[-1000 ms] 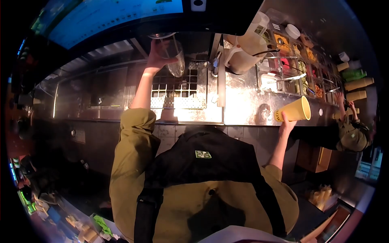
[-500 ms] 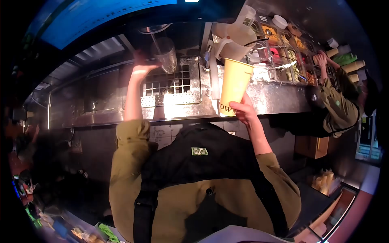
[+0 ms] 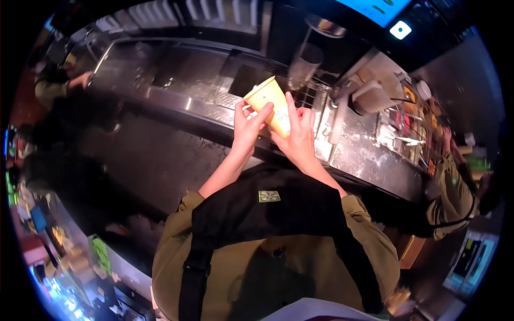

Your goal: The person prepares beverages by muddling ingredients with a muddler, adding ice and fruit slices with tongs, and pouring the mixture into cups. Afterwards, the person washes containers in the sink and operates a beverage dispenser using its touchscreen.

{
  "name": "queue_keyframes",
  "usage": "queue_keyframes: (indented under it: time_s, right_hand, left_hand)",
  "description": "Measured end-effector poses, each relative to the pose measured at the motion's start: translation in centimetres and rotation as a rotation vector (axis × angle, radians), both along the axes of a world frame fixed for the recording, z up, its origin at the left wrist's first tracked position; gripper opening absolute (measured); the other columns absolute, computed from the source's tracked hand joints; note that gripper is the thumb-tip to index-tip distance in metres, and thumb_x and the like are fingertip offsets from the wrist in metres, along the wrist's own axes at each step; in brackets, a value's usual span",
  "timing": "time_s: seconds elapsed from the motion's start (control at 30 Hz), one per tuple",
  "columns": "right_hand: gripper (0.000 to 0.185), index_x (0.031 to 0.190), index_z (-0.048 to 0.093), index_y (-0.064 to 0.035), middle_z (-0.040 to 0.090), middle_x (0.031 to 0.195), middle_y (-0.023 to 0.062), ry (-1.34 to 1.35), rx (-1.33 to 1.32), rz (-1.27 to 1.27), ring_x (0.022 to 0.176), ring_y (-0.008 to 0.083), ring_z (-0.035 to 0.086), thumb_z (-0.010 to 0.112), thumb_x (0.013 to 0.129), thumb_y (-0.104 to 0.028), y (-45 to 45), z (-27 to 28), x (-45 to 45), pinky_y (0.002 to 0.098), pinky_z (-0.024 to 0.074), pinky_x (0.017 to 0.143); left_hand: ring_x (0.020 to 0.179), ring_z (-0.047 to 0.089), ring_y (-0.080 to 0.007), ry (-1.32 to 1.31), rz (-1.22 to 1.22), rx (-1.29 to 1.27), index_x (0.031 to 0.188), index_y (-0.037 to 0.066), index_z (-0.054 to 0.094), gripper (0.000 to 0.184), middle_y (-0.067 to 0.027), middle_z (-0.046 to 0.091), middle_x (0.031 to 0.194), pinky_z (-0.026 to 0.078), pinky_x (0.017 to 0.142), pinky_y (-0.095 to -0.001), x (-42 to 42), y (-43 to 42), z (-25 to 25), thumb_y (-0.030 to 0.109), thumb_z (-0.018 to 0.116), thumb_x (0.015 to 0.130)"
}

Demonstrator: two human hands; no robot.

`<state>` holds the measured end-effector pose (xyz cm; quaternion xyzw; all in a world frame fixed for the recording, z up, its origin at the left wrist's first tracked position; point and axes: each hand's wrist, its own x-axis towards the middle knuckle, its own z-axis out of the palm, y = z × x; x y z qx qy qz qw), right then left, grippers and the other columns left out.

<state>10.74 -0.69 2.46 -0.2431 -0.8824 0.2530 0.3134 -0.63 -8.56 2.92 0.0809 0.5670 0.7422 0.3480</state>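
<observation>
A tall yellow paper cup (image 3: 272,105) is tilted in front of my chest, its rim toward the upper left. My left hand (image 3: 249,124) grips it near the rim, thumb across its side. My right hand (image 3: 297,131) holds the lower part, with its index finger stretched up. Dark print shows on the cup; its inside is hidden. Just beyond my right hand, a clear blender-like cup (image 3: 305,65) stands over a drain grid (image 3: 308,98).
A steel counter (image 3: 364,155) runs across the view. White pitcher (image 3: 370,98) and ingredient tubs (image 3: 409,96) stand to the right. One co-worker (image 3: 452,190) reaches in at the right; another person (image 3: 53,88) is at the far left. A screen (image 3: 383,9) hangs above.
My left hand has left the clear cup and now grips the yellow cup. My right hand has brought that cup inward and tilted it. The view has turned left.
</observation>
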Motion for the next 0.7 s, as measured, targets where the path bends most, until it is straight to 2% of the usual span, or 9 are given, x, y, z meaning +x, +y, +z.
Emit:
queue_keyframes:
  time_s: [0.17, 0.23, 0.3, 0.43, 0.57, 0.6, 0.63, 0.67, 0.7]
  right_hand:
    - [0.11, 0.151, 0.023, -0.0129, 0.046, 0.126, 0.0154, 0.033, -0.329, 0.423, 0.116, 0.0263, 0.046, 0.086, 0.062, -0.029, 1.1, -2.3, -1.5, 0.0366, 0.0424, 0.095]
    - [0.103, 0.144, 0.032, -0.0089, 0.055, 0.117, 0.0124, 0.172, -0.489, 0.052, 0.106, 0.0243, 0.054, 0.088, 0.06, -0.032, 5.9, -7.0, -2.3, 0.0375, 0.0475, 0.089]
    - [0.103, 0.132, 0.036, 0.0074, 0.056, 0.115, 0.0203, 0.031, -0.369, -0.322, 0.103, 0.0284, 0.058, 0.091, 0.057, -0.038, 10.8, -10.7, -2.4, 0.0386, 0.0486, 0.089]
    - [0.11, 0.135, 0.038, 0.0095, 0.053, 0.131, 0.0211, -0.303, -0.621, -0.443, 0.119, 0.0299, 0.052, 0.086, 0.058, -0.054, 15.5, -10.8, -5.6, 0.0353, 0.0441, 0.097]
    - [0.12, 0.139, 0.028, -0.0008, 0.049, 0.133, 0.0163, 0.297, -0.289, -0.412, 0.12, 0.0259, 0.049, 0.095, 0.047, -0.039, 19.0, -16.7, -10.4, 0.0354, 0.042, 0.101]
    - [0.121, 0.137, 0.028, -0.0007, 0.049, 0.132, 0.0151, 0.263, -0.284, -0.481, 0.12, 0.0254, 0.049, 0.097, 0.044, -0.035, 19.1, -17.1, -11.6, 0.0361, 0.0422, 0.101]
    - [0.114, 0.133, 0.031, -0.0029, 0.05, 0.129, 0.014, 0.441, -0.367, -0.424, 0.118, 0.0253, 0.049, 0.097, 0.045, -0.032, 17.6, -15.6, -12.0, 0.0371, 0.043, 0.1]
    - [0.108, 0.135, 0.029, -0.0036, 0.051, 0.127, 0.0126, 0.537, -0.337, -0.348, 0.119, 0.0238, 0.048, 0.094, 0.052, -0.023, 19.5, -18.5, -12.5, 0.0375, 0.0443, 0.099]
    - [0.093, 0.133, 0.034, -0.0042, 0.052, 0.127, 0.011, 0.833, -0.642, -0.226, 0.118, 0.0239, 0.049, 0.089, 0.061, -0.023, 21.0, -21.3, -12.4, 0.0415, 0.0425, 0.101]
  left_hand:
    - [0.087, 0.067, -0.0207, 0.009, 0.17, -0.066, 0.121, -0.001, 0.041, 0.059, -0.0148, 0.063, 0.105, 0.057, 0.065, -0.0306, -4.6, -4.3, -1.2, 0.02, 0.077, 0.08]
    - [0.086, 0.067, -0.0186, -0.003, 0.187, -0.038, 0.124, 0.0, 0.041, 0.061, -0.0125, 0.063, 0.104, 0.055, 0.061, -0.0277, -6.5, -5.7, -2.1, 0.024, 0.077, 0.08]
    - [0.086, 0.066, -0.0173, 0.023, 0.173, -0.101, 0.125, 0.001, 0.042, 0.064, -0.0107, 0.063, 0.105, 0.053, 0.061, -0.026, -8.4, -7.4, -2.8, 0.029, 0.076, 0.08]
    - [0.094, 0.064, -0.0184, 0.046, 0.186, -0.068, 0.126, 0.002, 0.041, 0.064, -0.0125, 0.06, 0.11, 0.054, 0.067, -0.0293, -11.1, -8.2, 0.3, 0.029, 0.075, 0.08]
    - [0.094, 0.064, -0.0194, 0.097, 0.179, -0.029, 0.124, 0.001, 0.041, 0.06, -0.0132, 0.059, 0.111, 0.055, 0.07, -0.0309, -15.4, -7.9, 0.0, 0.024, 0.075, 0.08]
    - [0.094, 0.064, -0.0194, 0.092, 0.16, -0.043, 0.123, 0.001, 0.041, 0.059, -0.0128, 0.06, 0.111, 0.056, 0.07, -0.0306, -16.7, -8.0, -0.4, 0.023, 0.075, 0.08]
    - [0.094, 0.065, -0.0194, 0.083, 0.139, -0.061, 0.123, 0.001, 0.042, 0.058, -0.0125, 0.06, 0.11, 0.056, 0.071, -0.0302, -18.0, -8.2, -1.2, 0.022, 0.075, 0.08]
    - [0.094, 0.065, -0.0194, 0.069, 0.115, -0.087, 0.122, 0.001, 0.042, 0.056, -0.0121, 0.06, 0.109, 0.056, 0.071, -0.0299, -19.5, -8.0, -1.9, 0.02, 0.074, 0.081]
    - [0.093, 0.065, -0.0181, 0.048, 0.099, -0.089, 0.12, 0.001, 0.043, 0.053, -0.0101, 0.062, 0.106, 0.055, 0.067, -0.0276, -20.9, -7.9, -2.0, 0.019, 0.074, 0.081]
